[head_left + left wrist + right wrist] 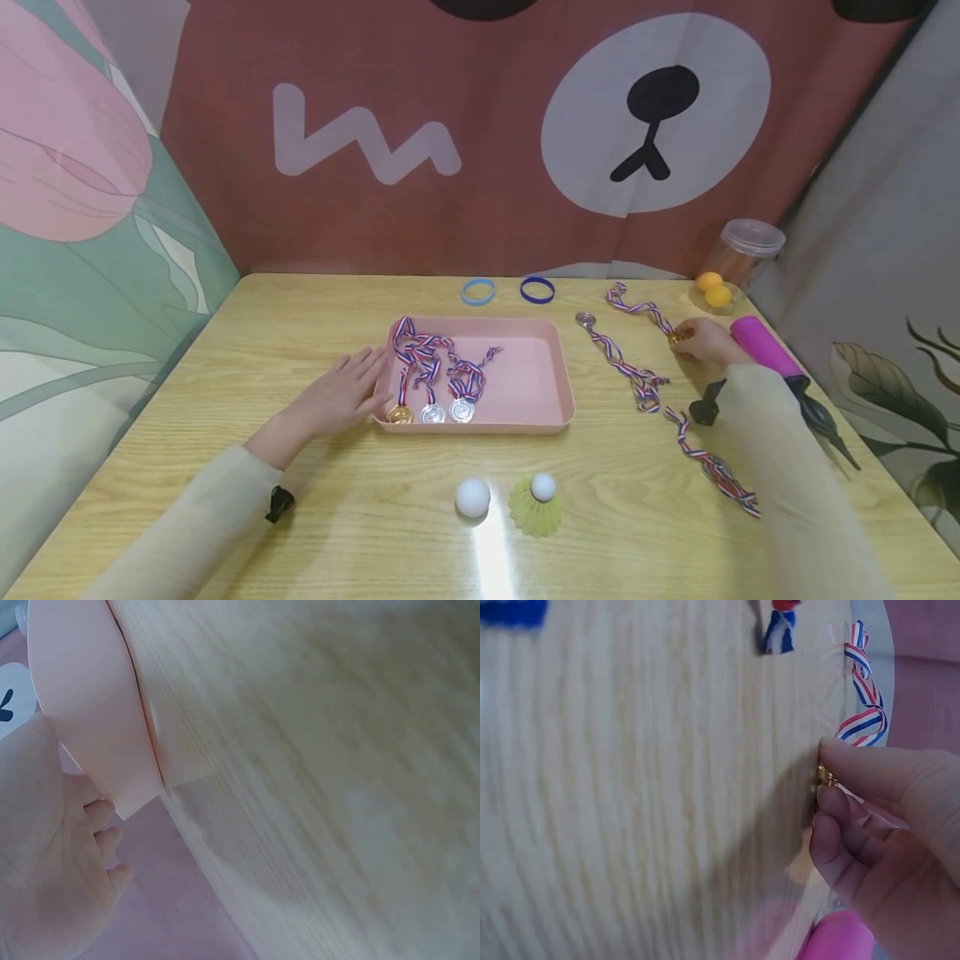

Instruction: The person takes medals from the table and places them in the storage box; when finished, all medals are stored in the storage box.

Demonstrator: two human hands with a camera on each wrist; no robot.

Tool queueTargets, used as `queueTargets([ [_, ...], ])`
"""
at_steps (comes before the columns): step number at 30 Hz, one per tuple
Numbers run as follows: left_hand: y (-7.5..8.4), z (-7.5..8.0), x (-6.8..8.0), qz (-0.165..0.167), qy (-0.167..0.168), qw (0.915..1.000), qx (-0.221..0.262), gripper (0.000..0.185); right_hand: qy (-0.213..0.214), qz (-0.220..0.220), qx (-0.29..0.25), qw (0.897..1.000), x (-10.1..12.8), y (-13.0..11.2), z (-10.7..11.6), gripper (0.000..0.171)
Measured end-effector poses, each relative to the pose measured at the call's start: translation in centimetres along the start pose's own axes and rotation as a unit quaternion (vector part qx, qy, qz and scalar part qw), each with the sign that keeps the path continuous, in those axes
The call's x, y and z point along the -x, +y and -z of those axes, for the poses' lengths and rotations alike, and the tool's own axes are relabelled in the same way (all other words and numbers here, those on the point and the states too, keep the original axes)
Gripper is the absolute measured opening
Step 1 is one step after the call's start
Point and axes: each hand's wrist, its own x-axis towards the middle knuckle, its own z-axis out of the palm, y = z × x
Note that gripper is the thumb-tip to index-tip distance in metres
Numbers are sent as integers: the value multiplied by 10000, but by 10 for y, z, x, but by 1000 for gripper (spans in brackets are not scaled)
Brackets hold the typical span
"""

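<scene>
A pink tray [525, 392] sits mid-table and holds three medals [432, 412] with striped ribbons. My left hand [352, 385] lies flat on the table with straight fingers touching the tray's left edge; the left wrist view shows that hand [67, 855] beside the tray wall [90, 712]. At the right, my right hand [688, 340] pinches a gold medal [679, 335] lying on the table, its ribbon [633, 305] trailing away to the back left. In the right wrist view the fingertips [832, 806] close on the gold medal [823, 778]. A silver medal [585, 319] with a long ribbon lies loose nearby.
A pink pump [761, 346] with a black nozzle lies under my right forearm. Two wristbands, light blue [477, 292] and dark blue [537, 290], lie behind the tray. A white ball [472, 497] and a yellow shuttlecock [536, 504] sit near the front. A clear jar [738, 258] with orange balls stands at the back right.
</scene>
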Motion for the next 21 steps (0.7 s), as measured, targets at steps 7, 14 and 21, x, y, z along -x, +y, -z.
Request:
queueTargets([
  [7, 0, -1, 0, 1, -16, 10000, 6, 63, -126, -272, -451, 9985, 4, -4, 2, 30],
  [14, -1, -1, 1, -22, 17, 10000, -5, 63, -441, -643, -1473, 9860, 6, -7, 7, 32],
  [21, 0, 0, 1, -22, 13, 10000, -9, 63, -875, -580, -2893, 9515, 12, -10, 17, 41],
])
